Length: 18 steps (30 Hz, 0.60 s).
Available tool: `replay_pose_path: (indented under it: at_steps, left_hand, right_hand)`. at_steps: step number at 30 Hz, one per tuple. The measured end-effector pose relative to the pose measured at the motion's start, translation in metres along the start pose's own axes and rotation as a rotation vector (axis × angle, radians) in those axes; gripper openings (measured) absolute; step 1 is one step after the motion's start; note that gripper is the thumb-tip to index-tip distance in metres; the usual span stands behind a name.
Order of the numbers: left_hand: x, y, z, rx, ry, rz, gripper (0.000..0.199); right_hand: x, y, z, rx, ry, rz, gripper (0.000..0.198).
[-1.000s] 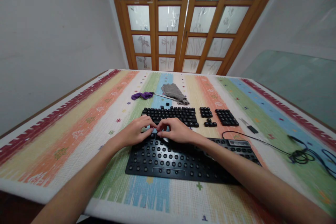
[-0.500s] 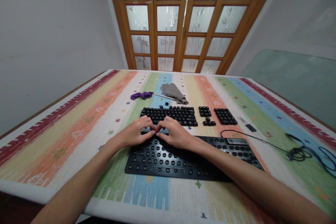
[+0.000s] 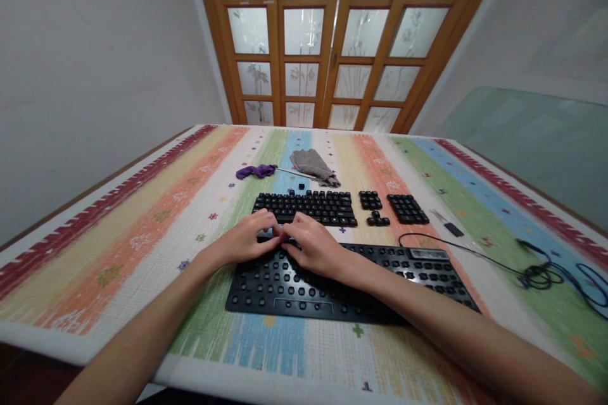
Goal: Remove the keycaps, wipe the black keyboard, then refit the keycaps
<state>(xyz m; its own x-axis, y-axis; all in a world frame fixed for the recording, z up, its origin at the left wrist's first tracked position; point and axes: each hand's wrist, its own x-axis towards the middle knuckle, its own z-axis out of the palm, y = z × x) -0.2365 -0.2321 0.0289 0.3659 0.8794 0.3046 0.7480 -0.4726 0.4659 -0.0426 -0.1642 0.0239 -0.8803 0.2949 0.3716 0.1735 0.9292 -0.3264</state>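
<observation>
A black keyboard base [image 3: 304, 294] without its keycaps lies across the tablecloth in front of me. Over its far left part, my left hand [image 3: 254, 237] and my right hand [image 3: 313, 245] meet with fingertips pinched together. Whatever sits between the fingertips is too small and too covered to make out. Just beyond the hands, black keycaps [image 3: 323, 207] are laid out in rows. A single loose keycap [image 3: 301, 186] lies behind them. To the right are smaller groups, a navigation block [image 3: 369, 200], arrow keycaps [image 3: 377, 219] and a number pad block [image 3: 407, 209].
A grey cloth [image 3: 313, 166] and a purple cloth [image 3: 256, 171] on a pale stick lie farther back. On the right are a small black-handled tool [image 3: 453, 230] and a coiled cable [image 3: 541, 277]. Striped tablecloth [image 3: 156, 240] covers the table; wooden glass doors [image 3: 327, 44] stand behind.
My right hand's fingers have shifted slightly and curl closer against the left fingertips. The keyboard base and laid-out keycaps stay in place.
</observation>
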Motion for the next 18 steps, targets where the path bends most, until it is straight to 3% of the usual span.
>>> replay_pose_path:
  at_steps: [11,18]
  left_hand:
    - [0.002,-0.002,0.004,0.045,-0.047,-0.016,0.011]
    - [0.001,-0.002,0.005,0.037,-0.042,-0.011,0.01]
  right_hand:
    - [0.008,0.005,0.003,0.059,-0.074,0.043,0.022]
    - [0.018,0.012,-0.014,0.149,-0.171,0.031,0.01]
